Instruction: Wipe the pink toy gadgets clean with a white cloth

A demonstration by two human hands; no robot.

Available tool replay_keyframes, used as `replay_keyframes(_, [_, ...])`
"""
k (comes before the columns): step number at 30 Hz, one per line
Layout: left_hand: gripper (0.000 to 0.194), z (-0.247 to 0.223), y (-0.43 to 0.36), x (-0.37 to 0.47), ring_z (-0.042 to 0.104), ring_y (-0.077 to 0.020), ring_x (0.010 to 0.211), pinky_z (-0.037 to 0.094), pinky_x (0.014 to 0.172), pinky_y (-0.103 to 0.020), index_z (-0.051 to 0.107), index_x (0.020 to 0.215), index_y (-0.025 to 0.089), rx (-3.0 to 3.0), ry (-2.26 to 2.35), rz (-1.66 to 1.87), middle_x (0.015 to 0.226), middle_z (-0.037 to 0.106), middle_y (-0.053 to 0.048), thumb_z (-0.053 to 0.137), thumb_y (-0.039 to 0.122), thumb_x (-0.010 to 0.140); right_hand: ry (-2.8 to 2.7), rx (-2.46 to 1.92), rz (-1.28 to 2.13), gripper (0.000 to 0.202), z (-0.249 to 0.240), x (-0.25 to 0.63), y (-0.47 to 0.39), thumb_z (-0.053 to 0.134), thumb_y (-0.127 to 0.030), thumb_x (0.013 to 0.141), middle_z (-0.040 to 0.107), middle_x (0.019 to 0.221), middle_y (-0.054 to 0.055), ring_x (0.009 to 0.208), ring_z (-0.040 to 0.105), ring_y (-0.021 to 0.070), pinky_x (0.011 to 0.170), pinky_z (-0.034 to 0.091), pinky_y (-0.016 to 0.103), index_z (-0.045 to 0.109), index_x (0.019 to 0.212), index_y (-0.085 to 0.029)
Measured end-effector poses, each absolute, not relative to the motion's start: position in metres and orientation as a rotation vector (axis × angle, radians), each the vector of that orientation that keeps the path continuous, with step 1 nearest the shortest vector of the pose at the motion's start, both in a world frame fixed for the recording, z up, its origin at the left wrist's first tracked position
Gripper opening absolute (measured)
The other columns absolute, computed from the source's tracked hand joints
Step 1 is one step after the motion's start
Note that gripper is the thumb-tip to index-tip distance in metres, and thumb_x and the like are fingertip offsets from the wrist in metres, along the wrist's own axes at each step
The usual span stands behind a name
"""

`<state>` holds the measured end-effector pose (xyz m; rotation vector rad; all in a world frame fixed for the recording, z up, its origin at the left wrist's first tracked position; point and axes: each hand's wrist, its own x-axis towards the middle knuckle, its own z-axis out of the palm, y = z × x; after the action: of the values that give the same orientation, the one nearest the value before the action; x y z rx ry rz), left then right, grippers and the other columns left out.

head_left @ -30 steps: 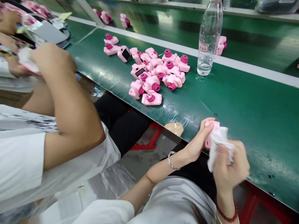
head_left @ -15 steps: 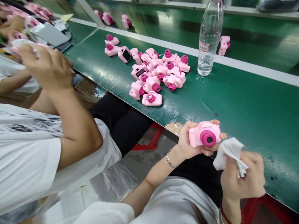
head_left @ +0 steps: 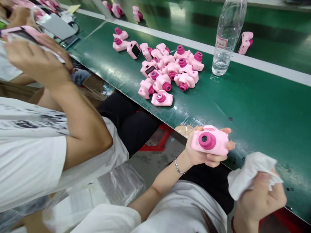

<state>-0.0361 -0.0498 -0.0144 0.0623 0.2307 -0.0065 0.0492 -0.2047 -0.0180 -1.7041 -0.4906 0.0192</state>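
A pink toy camera point(head_left: 220, 142) with a dark pink lens rests in my left hand point(head_left: 196, 155), whose fingers wrap around its back and lower edge. The lens faces up toward me. To the right, my right hand point(head_left: 263, 197) pinches a crumpled white cloth point(head_left: 251, 171), apart from the camera. Beyond them, a cluster of similar pink cameras point(head_left: 165, 66) lies on the green table point(head_left: 262, 116), some with lenses up, others showing dark screens.
A clear plastic bottle point(head_left: 224, 42) stands behind the cluster, with a lone pink camera point(head_left: 246, 42) beside it. At left, a person's hands point(head_left: 36, 61) hold a pink item and white cloth. A red stool point(head_left: 155, 145) shows below the table edge.
My right hand with the cloth has moved right and down, farther from the camera. The camera in my left hand has turned, its lens now toward the left side.
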Motion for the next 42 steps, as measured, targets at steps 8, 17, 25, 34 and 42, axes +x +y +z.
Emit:
replay_keyframes(8, [0.075,-0.005,-0.048,-0.04,0.045,-0.0087,0.042,0.019,0.038,-0.024,0.064,0.126,0.021,0.236,0.192,0.059,0.119,0.073,-0.015,0.07,0.059,0.062,0.024,-1.595,0.006,0.024,-0.013,0.074,-0.189,0.073,-0.04,0.074,0.046,0.055,-0.001,0.048,0.045,0.0148,0.044,0.038,0.033,0.06,0.064,-0.023])
replay_keyframes(17, [0.085,-0.02,-0.049,-0.043,0.034,-0.0061,0.035,0.015,0.041,-0.024,0.054,0.143,0.027,0.154,0.226,0.017,0.114,0.076,-0.012,0.061,0.068,0.069,0.028,-1.563,0.053,0.026,-0.01,0.068,-0.186,0.072,-0.038,0.072,0.042,0.053,-0.003,0.048,0.043,0.0127,0.043,0.036,0.031,0.057,0.059,-0.023])
replay_keyframes(25, [0.066,-0.046,-0.046,-0.039,0.019,-0.0037,0.023,0.016,0.037,-0.028,0.064,0.117,0.027,0.172,0.243,0.047,0.1,0.08,-0.009,0.049,0.076,0.074,0.038,-1.564,0.021,0.021,-0.005,0.067,-0.184,0.07,-0.039,0.071,0.045,0.053,-0.003,0.046,0.043,0.0148,0.04,0.035,0.032,0.059,0.061,-0.023])
replay_keyframes(34, [0.073,-0.016,-0.064,-0.041,0.069,-0.0278,0.096,0.053,0.088,-0.039,0.067,0.119,0.015,1.127,0.323,0.628,0.11,0.075,-0.013,0.049,0.074,0.081,-0.152,-1.611,0.196,0.029,-0.028,0.028,-0.185,0.071,-0.048,0.08,0.065,0.08,0.001,0.074,0.059,0.0165,0.067,0.048,0.03,0.067,0.085,-0.02])
replay_keyframes(42, [0.081,-0.016,-0.065,-0.045,0.061,-0.0292,0.123,0.053,0.1,-0.041,0.05,0.143,0.017,1.811,0.258,0.816,0.136,0.062,-0.015,0.027,0.077,0.094,-0.051,-1.536,0.464,0.037,-0.029,0.007,-0.16,0.052,-0.052,0.094,0.068,0.097,0.004,0.085,0.065,0.0191,0.072,0.052,0.031,0.062,0.113,-0.022])
